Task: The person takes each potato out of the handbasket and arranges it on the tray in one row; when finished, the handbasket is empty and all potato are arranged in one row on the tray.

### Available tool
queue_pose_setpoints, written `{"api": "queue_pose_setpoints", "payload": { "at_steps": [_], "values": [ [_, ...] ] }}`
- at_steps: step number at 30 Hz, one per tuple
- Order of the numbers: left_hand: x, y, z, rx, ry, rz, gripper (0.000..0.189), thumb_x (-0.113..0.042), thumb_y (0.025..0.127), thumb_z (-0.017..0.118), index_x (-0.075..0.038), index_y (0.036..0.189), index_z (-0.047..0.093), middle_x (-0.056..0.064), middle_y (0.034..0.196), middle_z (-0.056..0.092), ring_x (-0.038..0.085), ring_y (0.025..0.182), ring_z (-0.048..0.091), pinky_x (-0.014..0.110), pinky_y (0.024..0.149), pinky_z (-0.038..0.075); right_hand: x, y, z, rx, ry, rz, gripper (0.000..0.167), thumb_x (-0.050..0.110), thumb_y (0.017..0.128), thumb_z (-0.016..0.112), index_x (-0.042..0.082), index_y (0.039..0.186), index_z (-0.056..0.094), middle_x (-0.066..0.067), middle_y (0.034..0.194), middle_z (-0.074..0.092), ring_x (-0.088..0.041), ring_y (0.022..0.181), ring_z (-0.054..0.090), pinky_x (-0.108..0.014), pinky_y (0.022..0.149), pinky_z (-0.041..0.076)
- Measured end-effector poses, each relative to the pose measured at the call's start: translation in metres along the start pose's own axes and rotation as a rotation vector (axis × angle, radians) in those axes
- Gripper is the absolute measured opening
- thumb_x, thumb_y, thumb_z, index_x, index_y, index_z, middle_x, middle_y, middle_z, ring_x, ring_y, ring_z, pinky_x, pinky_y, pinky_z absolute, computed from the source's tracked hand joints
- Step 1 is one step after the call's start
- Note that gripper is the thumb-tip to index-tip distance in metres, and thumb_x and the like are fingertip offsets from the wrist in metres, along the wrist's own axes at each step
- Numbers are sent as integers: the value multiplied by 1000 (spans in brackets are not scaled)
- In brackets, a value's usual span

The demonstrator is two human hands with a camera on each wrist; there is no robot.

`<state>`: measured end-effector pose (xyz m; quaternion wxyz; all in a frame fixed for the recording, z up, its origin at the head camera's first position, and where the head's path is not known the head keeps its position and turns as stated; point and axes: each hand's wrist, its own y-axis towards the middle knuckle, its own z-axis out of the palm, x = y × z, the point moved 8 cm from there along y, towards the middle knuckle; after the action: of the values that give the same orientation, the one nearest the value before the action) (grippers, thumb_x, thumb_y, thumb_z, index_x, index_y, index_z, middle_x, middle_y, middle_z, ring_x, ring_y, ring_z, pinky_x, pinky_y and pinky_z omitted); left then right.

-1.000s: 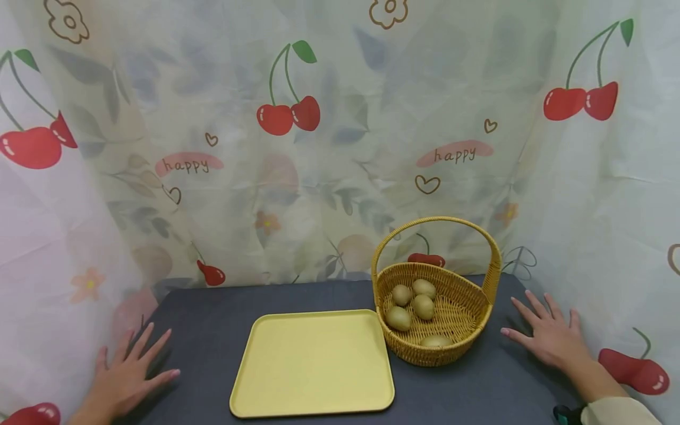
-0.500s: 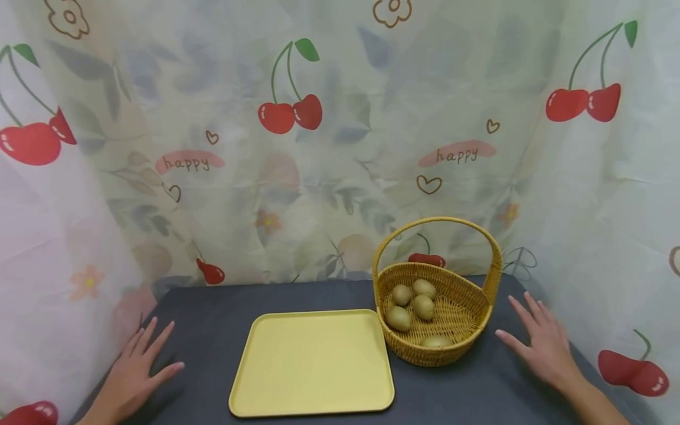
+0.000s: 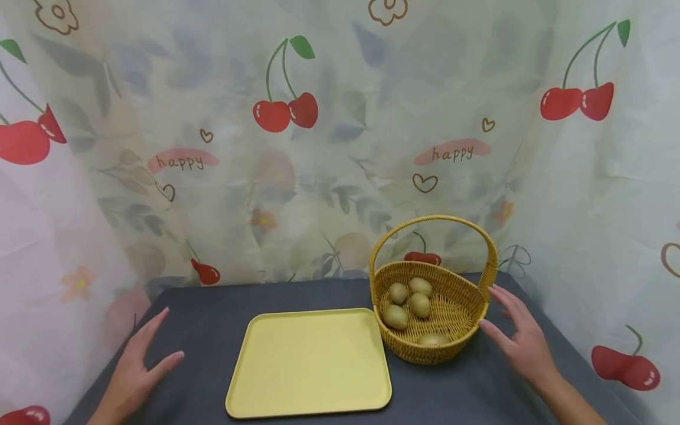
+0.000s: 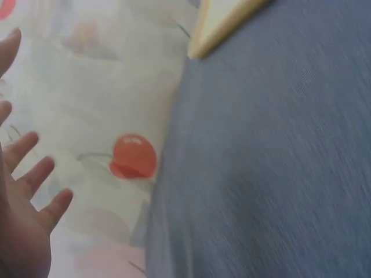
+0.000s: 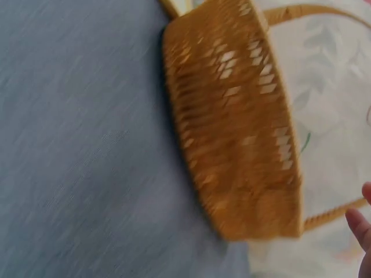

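A woven basket with a tall arched handle stands right of centre on the dark table. Several greenish-brown egg-shaped things lie inside it, mostly toward its left side. My right hand is at the basket's right side, thumb and fingers spread apart, fingertips right by the rim and the foot of the handle. The right wrist view shows the basket's woven wall with fingertips at the edge. My left hand is held over the table's left side, fingers extended, holding nothing.
A shallow yellow tray lies flat left of the basket, its right edge close to the basket's wall. A curtain printed with cherries hangs behind the dark tabletop and along both sides.
My right hand has moved left from the table's right side to the basket's edge. My left hand has turned more side-on, still at the left. Basket and tray stay in place.
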<state>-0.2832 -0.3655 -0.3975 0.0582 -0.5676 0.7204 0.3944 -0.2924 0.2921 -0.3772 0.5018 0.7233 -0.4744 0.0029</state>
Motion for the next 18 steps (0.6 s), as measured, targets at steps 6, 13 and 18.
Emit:
{"api": "queue_pose_setpoints", "payload": {
  "at_steps": [6,13,18],
  "values": [
    [-31,8,-1,-76,-45,27,53,-18,89,73,-16,139,55,7,127,60,-6,109,49,8,84,34,25,23,8,-27,61,-79,54,-6,81,74,5,132,59,-13,129,56,1,111,52,-11,82,42],
    [-53,17,3,-81,-99,65,40,-14,89,73,-12,128,64,4,121,64,-5,103,55,10,83,39,38,54,35,94,91,-35,38,5,89,71,8,126,63,-7,115,63,-15,99,61,-22,77,49],
    [-63,25,12,-42,-222,111,45,-5,88,72,-11,131,61,5,123,61,3,105,57,12,85,42,26,79,61,317,111,125,37,26,97,63,10,130,60,-10,120,62,-28,105,61,-43,79,50]
  ]
}}
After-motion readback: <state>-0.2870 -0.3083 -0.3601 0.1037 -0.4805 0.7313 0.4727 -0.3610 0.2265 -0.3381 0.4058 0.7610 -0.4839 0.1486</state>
